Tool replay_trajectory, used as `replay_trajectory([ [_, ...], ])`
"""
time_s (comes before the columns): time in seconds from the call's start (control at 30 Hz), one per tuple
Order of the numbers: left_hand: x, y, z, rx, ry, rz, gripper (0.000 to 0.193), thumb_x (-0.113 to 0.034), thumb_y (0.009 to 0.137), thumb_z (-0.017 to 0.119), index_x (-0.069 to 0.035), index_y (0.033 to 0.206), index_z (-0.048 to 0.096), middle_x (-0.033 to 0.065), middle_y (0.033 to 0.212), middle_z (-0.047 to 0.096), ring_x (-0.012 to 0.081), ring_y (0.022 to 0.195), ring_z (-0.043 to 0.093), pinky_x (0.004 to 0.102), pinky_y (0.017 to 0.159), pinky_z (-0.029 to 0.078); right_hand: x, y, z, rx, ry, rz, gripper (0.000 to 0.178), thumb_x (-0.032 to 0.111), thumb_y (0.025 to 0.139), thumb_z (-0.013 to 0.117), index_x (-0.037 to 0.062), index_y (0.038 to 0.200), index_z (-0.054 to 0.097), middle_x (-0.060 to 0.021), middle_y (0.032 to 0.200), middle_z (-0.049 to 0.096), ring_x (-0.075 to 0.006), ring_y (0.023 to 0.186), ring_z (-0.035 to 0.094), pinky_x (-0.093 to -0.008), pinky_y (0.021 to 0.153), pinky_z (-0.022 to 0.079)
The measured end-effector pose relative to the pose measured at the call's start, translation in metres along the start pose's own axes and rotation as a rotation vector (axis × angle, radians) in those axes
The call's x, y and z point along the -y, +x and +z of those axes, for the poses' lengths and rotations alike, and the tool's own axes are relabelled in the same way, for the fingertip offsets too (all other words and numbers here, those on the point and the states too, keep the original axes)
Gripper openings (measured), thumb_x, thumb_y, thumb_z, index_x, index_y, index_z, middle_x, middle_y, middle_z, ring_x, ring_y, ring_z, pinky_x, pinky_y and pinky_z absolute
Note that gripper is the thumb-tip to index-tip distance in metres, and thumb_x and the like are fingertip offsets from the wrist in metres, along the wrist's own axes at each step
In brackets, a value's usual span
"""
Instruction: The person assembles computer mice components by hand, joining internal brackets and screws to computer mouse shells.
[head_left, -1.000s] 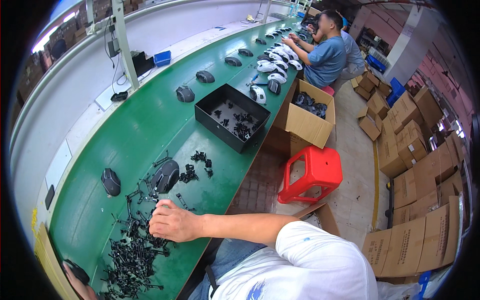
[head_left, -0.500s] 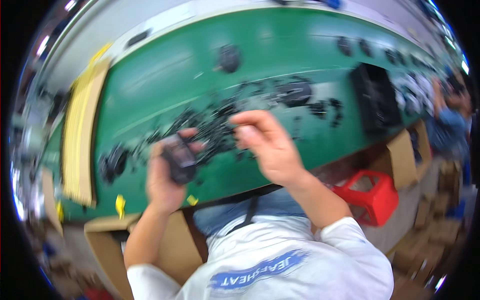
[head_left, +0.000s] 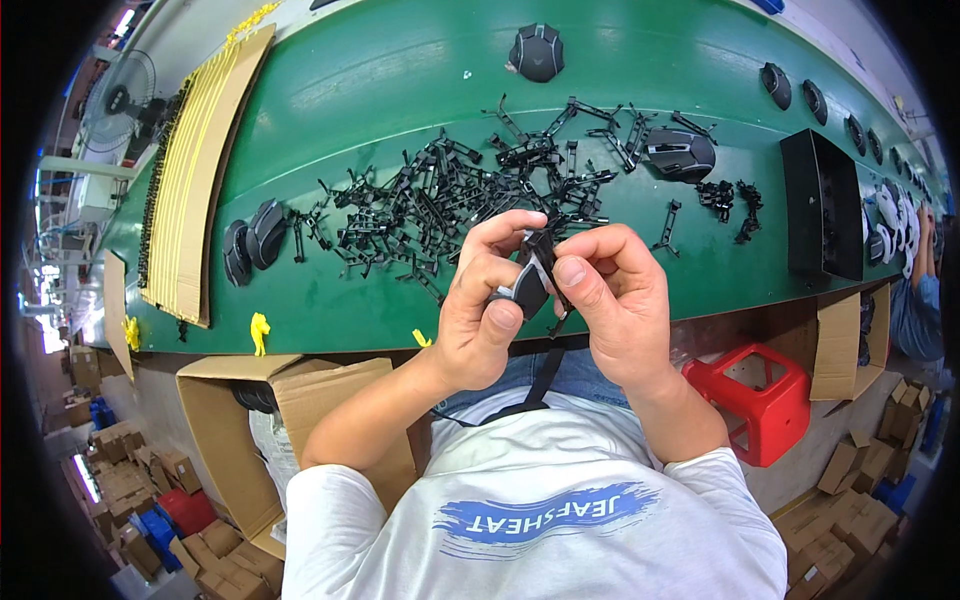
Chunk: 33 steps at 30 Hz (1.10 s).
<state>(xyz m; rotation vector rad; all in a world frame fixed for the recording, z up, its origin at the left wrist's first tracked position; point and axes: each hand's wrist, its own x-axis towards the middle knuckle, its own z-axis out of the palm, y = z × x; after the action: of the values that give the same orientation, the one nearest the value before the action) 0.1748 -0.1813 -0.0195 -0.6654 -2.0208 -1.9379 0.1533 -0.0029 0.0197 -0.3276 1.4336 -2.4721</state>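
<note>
My left hand [head_left: 478, 325] grips a black and grey computer mouse shell [head_left: 532, 283], turned on its edge in front of my body. My right hand [head_left: 628, 305] pinches a thin black plastic bracket [head_left: 563, 302] between thumb and fingers, right against the shell. How far the two parts touch is partly hidden by my fingers. Just beyond both hands spreads a loose pile of black plastic brackets [head_left: 420, 205] on the green table [head_left: 330, 95]. A mouse shell [head_left: 681, 155] lies at the right end of the pile, and another [head_left: 538, 53] farther back.
Two mouse shells [head_left: 265, 233] lie at the left. A cardboard sheet with yellow strips [head_left: 205, 170] sits at the table's left end. A black bin [head_left: 820, 205] stands at the right. Below the edge are an open carton [head_left: 225, 400] and a red stool [head_left: 755, 395]. A co-worker's arm [head_left: 920, 290] shows far right.
My hands have come together in front of me. The mouse shell in my left hand has moved right and been tilted, and the right hand's bracket now meets it. The view has shifted.
</note>
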Motion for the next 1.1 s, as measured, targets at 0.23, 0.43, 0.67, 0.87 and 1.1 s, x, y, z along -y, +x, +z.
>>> replay_trajectory([
  [0.23,0.000,-0.015,0.018,-0.153,-0.275,-0.190,0.042,-0.050,0.113,0.045,-0.010,0.109,0.059,0.0225,0.146,0.048,0.0235,0.118,0.058,0.0456,0.107,0.044,-0.008,-0.004,-0.003,0.006,-0.035,0.073,0.014,0.012,0.104,0.071,0.0022,0.112,0.065,-0.0031,0.096,0.069,-0.0080,0.083,0.063,-0.0248,0.072,0.053],
  [0.43,0.007,-0.022,0.020,-0.154,-0.277,-0.159,0.043,-0.051,0.113,0.046,-0.010,0.107,0.059,0.0225,0.143,0.051,0.0245,0.122,0.057,0.0465,0.108,0.043,-0.012,-0.008,-0.005,-0.003,-0.043,0.048,0.012,0.010,0.104,0.070,0.0011,0.111,0.064,-0.0032,0.093,0.068,-0.0085,0.081,0.063,-0.0253,0.072,0.053],
  [0.67,0.006,-0.030,0.028,-0.238,-0.389,-0.213,0.046,-0.051,0.112,0.046,-0.007,0.110,0.059,0.0226,0.148,0.051,0.0284,0.126,0.060,0.0445,0.110,0.046,-0.020,-0.009,-0.027,0.033,-0.973,-0.340,0.028,0.020,0.097,0.081,0.0029,0.107,0.063,-0.0106,0.117,0.057,-0.0178,0.107,0.060,-0.0340,0.099,0.050],
  [0.87,-0.023,-0.026,0.053,-0.431,-0.894,-0.578,0.050,-0.043,0.108,0.054,-0.007,0.142,0.047,0.0192,0.152,0.050,0.0276,0.136,0.055,0.0462,0.117,0.045,-0.053,-0.018,-0.026,-0.098,-0.435,-0.182,0.035,0.023,0.095,0.082,0.0055,0.111,0.057,-0.0120,0.125,0.048,-0.0201,0.112,0.057,-0.0348,0.099,0.049],
  [1.1,-0.039,-0.022,0.057,-0.388,-0.884,-0.660,0.080,-0.008,0.088,0.076,-0.015,0.155,0.033,0.0166,0.148,0.052,0.0280,0.137,0.052,0.0473,0.118,0.043,-0.053,-0.027,-0.026,-0.064,-0.140,-0.129,0.050,0.018,0.096,0.081,0.0087,0.129,0.045,-0.0078,0.127,0.051,-0.0141,0.111,0.053,-0.0323,0.099,0.049],
])
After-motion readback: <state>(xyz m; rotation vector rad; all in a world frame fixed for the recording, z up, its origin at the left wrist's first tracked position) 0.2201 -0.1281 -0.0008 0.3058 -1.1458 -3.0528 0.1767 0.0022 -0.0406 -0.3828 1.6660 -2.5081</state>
